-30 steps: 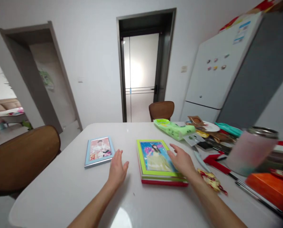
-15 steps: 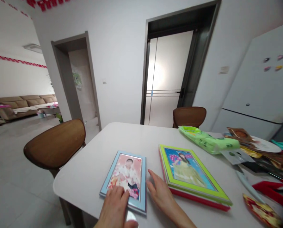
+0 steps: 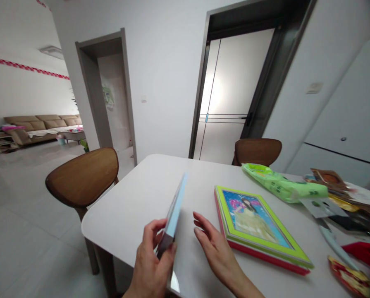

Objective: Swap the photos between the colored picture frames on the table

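My left hand [image 3: 153, 252] grips the light-blue picture frame [image 3: 176, 211] by its near end, fingers on one side and thumb on the other. The frame is tipped up on edge, so its picture is turned out of sight. Just right of it my right hand [image 3: 214, 242] hovers with fingers apart, holding nothing. To the right of that hand lies a lime-green picture frame [image 3: 287, 246], face up, showing a figure in a pale yellow dress, with a red layer [image 3: 265, 260] under it. Part of a white round thing [image 3: 174, 283] shows below my left hand.
On the white table [image 3: 160, 171], a green plastic packet [image 3: 284, 187] lies behind the lime frame. Farther right are a pale-handled knife [image 3: 335, 244], a red item [image 3: 366, 254] and a red-and-yellow packet [image 3: 349, 275]. Brown chairs stand at the left [image 3: 84, 178] and the far side [image 3: 257, 151].
The light-blue frame, flat and face up before, is now lifted and turned on edge by my left hand. My right hand stays open beside it. The view has swung slightly right.
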Available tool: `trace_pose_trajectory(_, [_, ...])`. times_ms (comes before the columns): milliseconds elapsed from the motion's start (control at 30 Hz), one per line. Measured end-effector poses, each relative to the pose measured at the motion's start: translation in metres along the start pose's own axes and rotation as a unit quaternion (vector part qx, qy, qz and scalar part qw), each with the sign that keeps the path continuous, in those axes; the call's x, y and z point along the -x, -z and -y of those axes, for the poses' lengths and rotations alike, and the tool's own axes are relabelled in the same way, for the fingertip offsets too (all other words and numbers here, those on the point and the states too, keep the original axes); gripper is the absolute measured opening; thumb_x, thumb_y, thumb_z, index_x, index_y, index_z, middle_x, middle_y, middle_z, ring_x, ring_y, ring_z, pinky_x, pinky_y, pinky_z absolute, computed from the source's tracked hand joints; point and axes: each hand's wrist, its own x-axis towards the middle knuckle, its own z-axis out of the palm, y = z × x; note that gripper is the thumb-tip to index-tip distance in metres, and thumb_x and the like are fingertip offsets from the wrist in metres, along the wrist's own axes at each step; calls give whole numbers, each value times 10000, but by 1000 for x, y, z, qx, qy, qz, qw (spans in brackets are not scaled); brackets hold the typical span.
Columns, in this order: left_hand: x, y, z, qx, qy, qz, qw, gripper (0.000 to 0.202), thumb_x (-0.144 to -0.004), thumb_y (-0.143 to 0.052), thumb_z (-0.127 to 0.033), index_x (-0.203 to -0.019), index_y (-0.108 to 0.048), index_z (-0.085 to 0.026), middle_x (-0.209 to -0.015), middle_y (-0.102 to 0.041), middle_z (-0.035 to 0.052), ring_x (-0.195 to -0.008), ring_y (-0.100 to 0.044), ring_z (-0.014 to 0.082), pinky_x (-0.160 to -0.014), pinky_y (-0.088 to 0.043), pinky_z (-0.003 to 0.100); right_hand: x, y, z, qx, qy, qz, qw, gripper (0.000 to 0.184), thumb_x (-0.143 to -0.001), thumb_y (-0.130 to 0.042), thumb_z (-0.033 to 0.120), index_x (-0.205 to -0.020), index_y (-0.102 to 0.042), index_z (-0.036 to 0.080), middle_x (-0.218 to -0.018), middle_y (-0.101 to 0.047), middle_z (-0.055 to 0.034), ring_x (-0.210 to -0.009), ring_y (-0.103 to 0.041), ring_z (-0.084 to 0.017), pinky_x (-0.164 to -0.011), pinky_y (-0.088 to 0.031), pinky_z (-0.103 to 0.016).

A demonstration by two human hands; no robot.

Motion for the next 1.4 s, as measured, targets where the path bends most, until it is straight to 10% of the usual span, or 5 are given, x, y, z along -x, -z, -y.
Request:
trace_pose_trajectory(233, [18,10,35,37,116,-23,992,500,-740,-483,-243,-1203,-322,-150,-1196,-484,82,-1075,-468,202,-885,-402,303,4,-29,-4,127,63,71,987,433,-696,-506,316,-1103,-520,169,-1193,-488,-101,-1113,-413,-209,-966,-285,-379])
trace_pose_trajectory(633, [62,19,91,-296,-69,63,951,638,-739,-534,-232,-1293,-220,-194,-1243,-436,108,-1117,-416,265,-921,-361,436,10,-33,-18,231,148,164,948,387,-685,-435,138,-1050,-547,202,-1146,-485,-89,-1081,-415,-194,-931,-311,-359])
trace_pose_trajectory(833, [65,19,96,-343,-124,96,926,703,-745,-539,-254,-1310,-130,-162,-1272,-376,163,-1158,-353,279,-900,-362,478,10,-29,-15,258,146,200,934,418,-668,-439,113,-1066,-537,192,-1166,-475,-102,-1097,-404,-209,-933,-305,-381])
trace_pose_trajectory(1067, [37,14,80,-272,-23,123,954,552,-737,-500,-216,-1241,-307,-104,-1320,-290,172,-1209,-271,247,-963,-297,438,13,-20,-1,242,160,311,905,250,-676,-521,176,-885,-636,253,-1257,-406,-55,-1173,-327,-211,-961,-266,-368])
trace_pose_trajectory(1400, [33,-3,90,-211,9,119,970,601,-708,-472,-163,-1260,-260,-58,-1338,-248,179,-1240,-186,244,-999,-229,449,10,-39,-7,231,153,219,936,133,-716,-508,217,-777,-626,213,-1065,-543,-55,-1019,-444,-181,-879,-323,-322])
